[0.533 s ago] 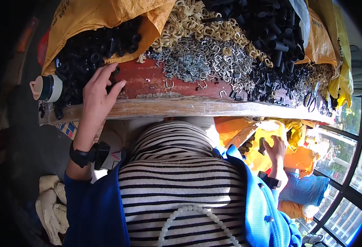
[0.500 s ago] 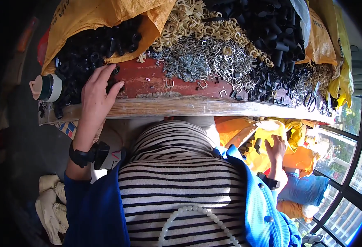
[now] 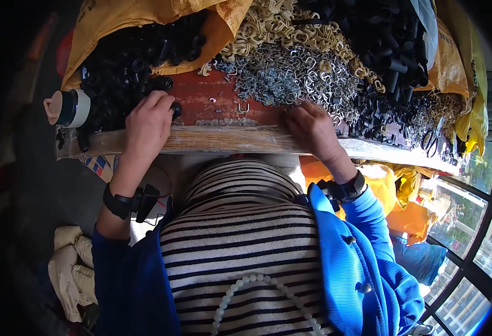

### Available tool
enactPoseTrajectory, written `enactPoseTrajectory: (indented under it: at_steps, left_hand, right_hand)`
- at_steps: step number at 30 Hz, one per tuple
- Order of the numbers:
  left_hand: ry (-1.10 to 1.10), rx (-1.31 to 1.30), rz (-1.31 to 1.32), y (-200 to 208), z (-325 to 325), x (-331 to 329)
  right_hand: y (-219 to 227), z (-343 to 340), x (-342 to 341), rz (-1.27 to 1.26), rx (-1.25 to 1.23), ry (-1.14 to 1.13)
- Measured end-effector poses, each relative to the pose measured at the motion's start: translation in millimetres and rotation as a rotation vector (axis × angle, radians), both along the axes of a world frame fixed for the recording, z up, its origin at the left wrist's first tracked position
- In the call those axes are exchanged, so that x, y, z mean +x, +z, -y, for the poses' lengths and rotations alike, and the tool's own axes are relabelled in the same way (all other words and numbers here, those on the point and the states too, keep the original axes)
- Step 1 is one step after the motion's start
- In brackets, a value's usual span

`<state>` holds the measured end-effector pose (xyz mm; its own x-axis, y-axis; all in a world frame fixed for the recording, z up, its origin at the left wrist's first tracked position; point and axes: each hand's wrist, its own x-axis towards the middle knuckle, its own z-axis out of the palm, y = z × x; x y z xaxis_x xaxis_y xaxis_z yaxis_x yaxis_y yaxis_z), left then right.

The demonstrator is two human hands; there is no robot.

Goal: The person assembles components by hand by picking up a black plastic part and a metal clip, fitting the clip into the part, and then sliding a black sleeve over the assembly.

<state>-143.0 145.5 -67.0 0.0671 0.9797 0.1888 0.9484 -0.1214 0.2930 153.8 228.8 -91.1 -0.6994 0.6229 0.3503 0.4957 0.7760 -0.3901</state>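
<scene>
My left hand [image 3: 148, 122] is closed at the table's left part, with a small black plastic fitting [image 3: 176, 110] at its fingertips. Just beyond it spreads a heap of similar black fittings [image 3: 111, 84], spilling from an orange woven sack [image 3: 136, 18]. My right hand [image 3: 315, 130] is over the front of the table, fingers pinched together at the near edge of the pile of U-shaped metal clips [image 3: 318, 73]. Whatever those fingers hold is hidden. A few loose clips [image 3: 243, 107] lie between the hands on the worn red tabletop [image 3: 198, 101].
Beige plastic clips [image 3: 274, 25] are heaped at the back, with black tubes [image 3: 388, 53] right of them. Small black pieces [image 3: 377, 115] and scissors [image 3: 429, 141] lie front right. A white-and-green lidded cup [image 3: 69, 108] stands far left. Yellow bags [image 3: 380, 182] sit below the table's right side.
My right hand has come up from the yellow bag below the table to the metal clips. My left hand has drawn slightly right and nearer, now closed on a black fitting.
</scene>
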Motion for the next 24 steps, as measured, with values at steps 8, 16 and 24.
enactPoseTrajectory:
  at_steps: [8, 16, 24]
  left_hand:
    - [0.277, -0.184, 1.179, 7, -10, 1]
    - [0.235, -0.454, 1.883, 2, -28, 34]
    - [-0.017, -0.664, 1.676, 2, -37, 89]
  right_hand:
    - [-5, -14, -4, 0.152, -0.027, 0.004]
    - [34, -3, -26, -0.040, -0.272, 0.028]
    - [64, 6, -51, -0.165, -0.185, 0.157]
